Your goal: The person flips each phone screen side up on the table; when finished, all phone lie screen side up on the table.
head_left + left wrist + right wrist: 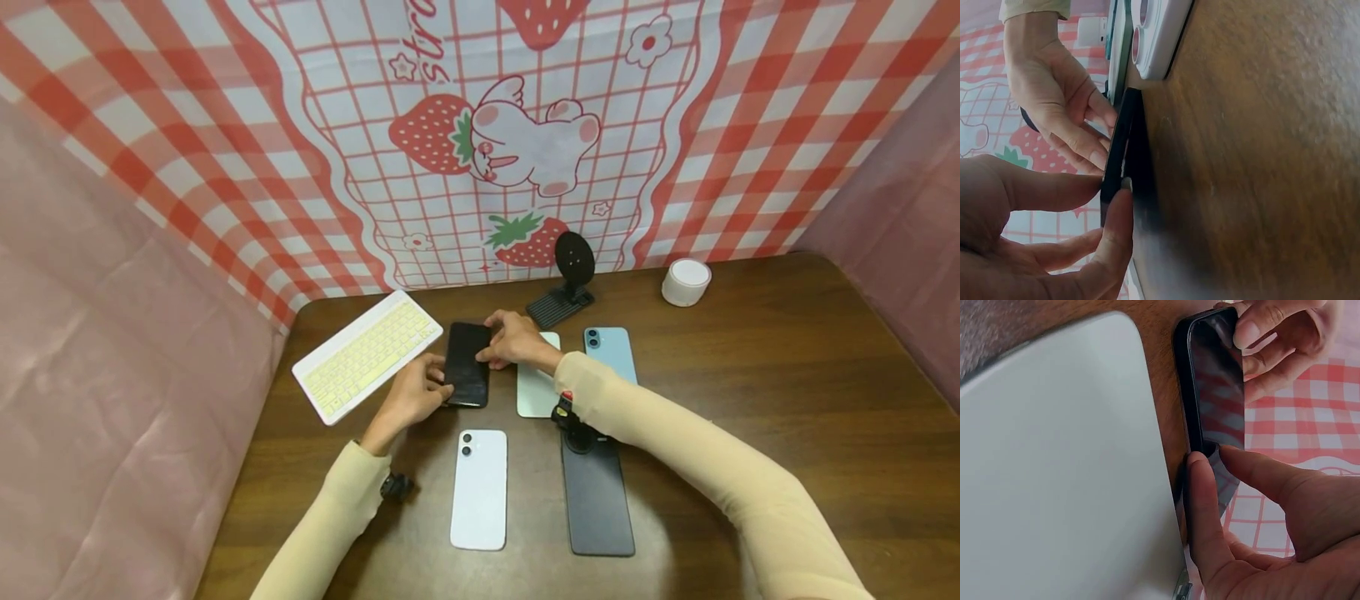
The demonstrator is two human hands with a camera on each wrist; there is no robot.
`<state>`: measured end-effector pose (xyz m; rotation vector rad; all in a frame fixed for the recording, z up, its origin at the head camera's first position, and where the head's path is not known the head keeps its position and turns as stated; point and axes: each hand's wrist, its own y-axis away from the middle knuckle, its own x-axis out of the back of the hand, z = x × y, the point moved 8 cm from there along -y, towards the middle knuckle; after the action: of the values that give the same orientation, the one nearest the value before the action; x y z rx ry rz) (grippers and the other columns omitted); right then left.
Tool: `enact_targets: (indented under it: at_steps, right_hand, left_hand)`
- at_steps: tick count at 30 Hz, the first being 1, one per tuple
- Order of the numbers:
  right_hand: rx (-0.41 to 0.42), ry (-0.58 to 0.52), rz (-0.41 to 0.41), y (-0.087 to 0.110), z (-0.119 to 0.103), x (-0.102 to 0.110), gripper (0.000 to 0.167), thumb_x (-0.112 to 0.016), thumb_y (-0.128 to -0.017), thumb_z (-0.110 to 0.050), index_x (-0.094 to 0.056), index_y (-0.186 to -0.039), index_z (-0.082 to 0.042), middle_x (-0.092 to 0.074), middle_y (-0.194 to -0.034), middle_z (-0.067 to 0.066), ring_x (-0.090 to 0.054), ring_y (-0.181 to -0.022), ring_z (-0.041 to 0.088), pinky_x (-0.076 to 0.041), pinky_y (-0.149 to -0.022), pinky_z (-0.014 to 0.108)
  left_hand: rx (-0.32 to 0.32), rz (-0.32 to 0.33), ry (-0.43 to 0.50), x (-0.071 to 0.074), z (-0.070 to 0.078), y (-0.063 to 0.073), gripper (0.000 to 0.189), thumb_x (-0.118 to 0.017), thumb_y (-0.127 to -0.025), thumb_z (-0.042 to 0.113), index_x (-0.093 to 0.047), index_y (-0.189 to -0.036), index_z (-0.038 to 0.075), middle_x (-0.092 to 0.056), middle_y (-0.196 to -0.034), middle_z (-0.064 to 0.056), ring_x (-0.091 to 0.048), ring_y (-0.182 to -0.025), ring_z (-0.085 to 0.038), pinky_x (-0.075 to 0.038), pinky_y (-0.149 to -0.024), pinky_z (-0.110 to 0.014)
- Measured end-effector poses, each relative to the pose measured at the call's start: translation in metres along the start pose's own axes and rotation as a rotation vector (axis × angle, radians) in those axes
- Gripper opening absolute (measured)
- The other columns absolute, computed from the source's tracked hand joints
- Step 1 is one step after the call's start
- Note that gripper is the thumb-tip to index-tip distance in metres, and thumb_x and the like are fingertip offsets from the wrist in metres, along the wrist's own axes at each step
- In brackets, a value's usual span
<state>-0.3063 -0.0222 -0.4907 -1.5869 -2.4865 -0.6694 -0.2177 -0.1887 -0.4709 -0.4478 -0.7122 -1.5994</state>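
Observation:
A black smartphone (467, 385) with its glossy dark screen facing up is between both hands. At its lower left edge, the left hand (414, 390) pinches it, thumb above and a fingertip beneath. My right hand (517, 340) pinches the right edge near the upper end, with thumb and index finger around it. In the left wrist view the phone (1124, 134) is tilted, and a dark gap shows between it and the wood. Right beside it lies a pale mint phone (534, 393), partly under the right wrist.
A white keyboard (367, 358) with yellow keys lies to the left. Nearer the front are a white phone (480, 496) and a dark grey phone (600, 508). A blue phone (613, 346) lies right of the mint one. Behind stand a black folding stand (574, 260) and a white roll (686, 285).

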Motion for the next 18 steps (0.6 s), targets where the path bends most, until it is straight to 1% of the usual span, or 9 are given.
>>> enact_targets:
  at_steps: [8, 14, 18]
  right_hand:
    - [0.013, 0.015, 0.01, 0.0012, -0.0007, 0.0034, 0.07, -0.087, -0.076, 0.005, -0.056, -0.138, 0.003, -0.068, -0.096, 0.017, -0.067, -0.053, 0.011, -0.062, -0.058, 0.029]
    - [-0.002, 0.009, 0.008, 0.002, -0.0001, 0.0029, 0.07, -0.087, -0.076, 0.006, -0.055, -0.138, 0.003, -0.067, -0.099, 0.019, -0.067, -0.054, 0.013, -0.062, -0.058, 0.03]
    - [-0.011, 0.021, 0.01, 0.0016, 0.001, 0.0033, 0.067, -0.086, -0.078, 0.004, -0.056, -0.137, 0.001, -0.068, -0.1, 0.019, -0.068, -0.054, 0.013, -0.062, -0.058, 0.03]
  left_hand:
    - [0.02, -0.013, -0.038, -0.0072, -0.0023, -0.0041, 0.05, -0.075, -0.09, 0.005, -0.06, -0.135, -0.007, -0.072, -0.112, -0.022, -0.075, -0.099, -0.032, -0.061, -0.082, -0.038]
    - [0.024, -0.02, -0.049, -0.0086, -0.0026, -0.0061, 0.049, -0.077, -0.089, 0.006, -0.061, -0.132, -0.008, -0.072, -0.116, -0.022, -0.075, -0.103, -0.035, -0.061, -0.086, -0.041]
    - [0.024, -0.027, -0.05, -0.0085, -0.0025, -0.0076, 0.052, -0.079, -0.087, 0.006, -0.061, -0.133, -0.009, -0.072, -0.117, -0.023, -0.075, -0.103, -0.034, -0.061, -0.087, -0.041]
